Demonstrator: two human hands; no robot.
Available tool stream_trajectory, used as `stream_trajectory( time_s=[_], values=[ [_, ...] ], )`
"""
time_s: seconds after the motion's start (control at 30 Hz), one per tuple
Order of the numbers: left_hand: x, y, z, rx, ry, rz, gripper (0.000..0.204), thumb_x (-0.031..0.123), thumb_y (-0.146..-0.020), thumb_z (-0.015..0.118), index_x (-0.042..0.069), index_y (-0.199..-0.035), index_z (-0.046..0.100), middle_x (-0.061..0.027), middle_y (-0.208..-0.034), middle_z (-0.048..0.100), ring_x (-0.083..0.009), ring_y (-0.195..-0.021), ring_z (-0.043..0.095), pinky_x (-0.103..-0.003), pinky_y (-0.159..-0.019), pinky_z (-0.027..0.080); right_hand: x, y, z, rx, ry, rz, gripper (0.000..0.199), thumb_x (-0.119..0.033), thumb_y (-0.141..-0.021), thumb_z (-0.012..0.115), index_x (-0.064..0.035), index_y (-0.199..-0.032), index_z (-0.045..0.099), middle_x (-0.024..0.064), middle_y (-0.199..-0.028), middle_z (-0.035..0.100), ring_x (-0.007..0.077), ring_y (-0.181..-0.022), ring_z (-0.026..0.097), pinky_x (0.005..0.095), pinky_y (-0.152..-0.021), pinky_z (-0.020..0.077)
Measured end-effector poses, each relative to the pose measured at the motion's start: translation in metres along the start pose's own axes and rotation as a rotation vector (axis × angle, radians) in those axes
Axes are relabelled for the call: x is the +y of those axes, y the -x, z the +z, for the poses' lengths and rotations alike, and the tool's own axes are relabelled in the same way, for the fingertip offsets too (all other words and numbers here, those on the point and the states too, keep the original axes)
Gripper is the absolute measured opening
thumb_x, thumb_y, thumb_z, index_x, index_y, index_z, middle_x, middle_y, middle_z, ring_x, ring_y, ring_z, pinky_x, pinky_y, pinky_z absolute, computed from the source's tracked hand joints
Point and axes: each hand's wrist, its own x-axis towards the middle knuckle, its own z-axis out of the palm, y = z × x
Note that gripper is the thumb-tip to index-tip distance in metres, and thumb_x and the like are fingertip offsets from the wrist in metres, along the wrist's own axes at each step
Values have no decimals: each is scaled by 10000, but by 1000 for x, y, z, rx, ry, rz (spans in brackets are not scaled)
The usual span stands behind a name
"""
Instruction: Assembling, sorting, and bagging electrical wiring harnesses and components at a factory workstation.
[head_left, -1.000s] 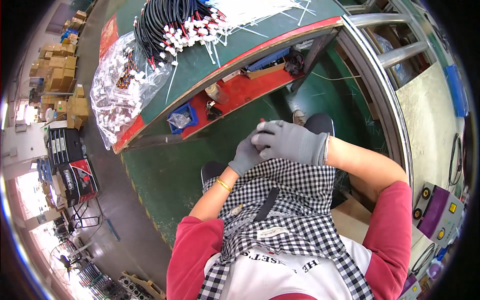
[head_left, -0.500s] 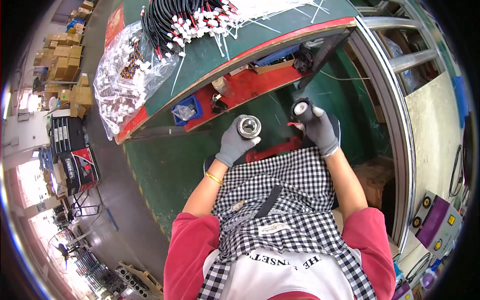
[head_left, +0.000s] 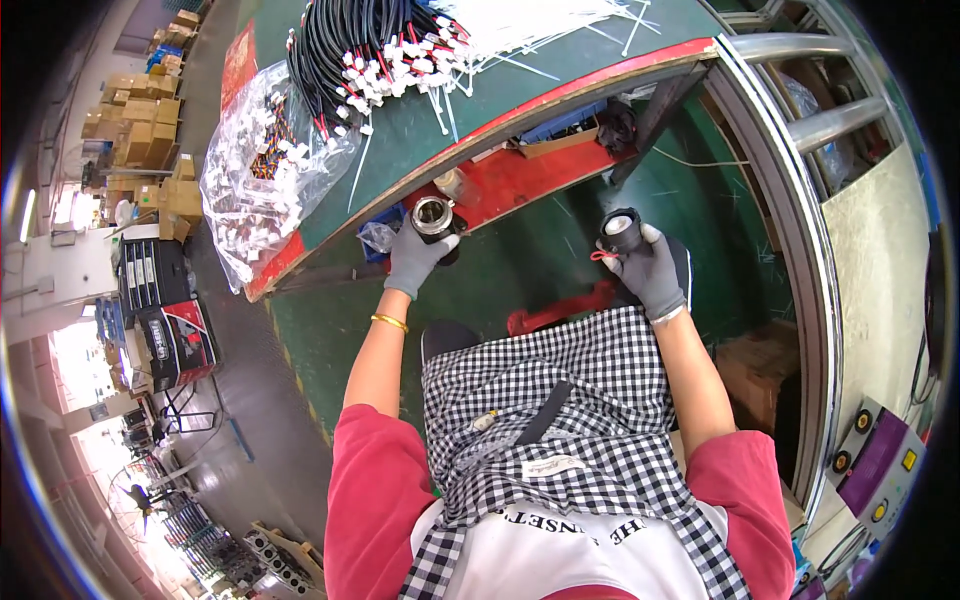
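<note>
My gloved left hand is closed round a short round metal housing with a shiny rim, held below the bench edge at the left. My gloved right hand grips a black cylindrical part with a white round core in its open top. A red wire sticks out beside that part, near my right fingertips. The two parts are apart, each held in front of my lap. My palms and the undersides of both parts are hidden.
Ahead stands a green workbench with a red edge. On it lie bundled black cables with white connectors, white cable ties, and a clear bag of connectors. Below is a red shelf; at right, a metal frame.
My left hand has moved left and forward with the metal housing, toward the shelf. My right hand with the black part has shifted slightly right and nearer to me.
</note>
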Motion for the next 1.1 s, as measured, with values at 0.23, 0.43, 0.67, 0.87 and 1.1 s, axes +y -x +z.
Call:
stream_trajectory(
  time_s=[0.23, 0.43, 0.67, 0.87, 1.1],
  values=[
    [5, 7, 4, 31, 145, 2, 623, 276, -701, 916, 43, -1210, 641, -122, -1156, 723, -261, -1066, 707, -383, -948, 548, -14, 1, 53, -191, 223, -8, 548, -258, -992, 603, -28, -1466, 454, 106, -1392, 582, 230, -1256, 601, 428, -1054, 536],
    [28, 6, 42, 65, 188, 47, 748, 301, -679, 932, 45, -1294, 592, -116, -1185, 722, -256, -1089, 707, -380, -965, 547, -40, 18, 117, -308, 413, -170, 884, -307, -857, 729, 21, -1565, 315, 142, -1459, 520, 250, -1349, 537, 413, -1149, 431],
    [41, -32, 105, 65, 277, -81, 776, 306, -675, 934, 50, -1314, 576, -117, -1215, 716, -256, -1131, 692, -391, -1004, 529, -120, 25, 177, -72, 800, -720, 782, -160, -800, 726, 26, -1496, 423, 113, -1365, 567, 211, -1300, 541, 354, -1142, 397],
    [35, -60, 140, 158, 331, -106, 729, 234, -701, 934, 33, -1297, 567, -100, -1208, 703, -219, -1110, 676, -367, -995, 518, -178, -31, 209, 195, 1002, -1196, 678, -79, -846, 752, 18, -1448, 457, 104, -1291, 600, 199, -1184, 606, 330, -1042, 477],
    [43, -70, 147, 197, 418, -193, 831, 250, -709, 926, 11, -1390, 514, -131, -1298, 671, -228, -1197, 649, -361, -1061, 482, -207, -110, 199, 426, 1312, -1302, 697, -278, -790, 848, -41, -1378, 556, 163, -1222, 661, 252, -1088, 674, 378, -963, 535]
  ],
)
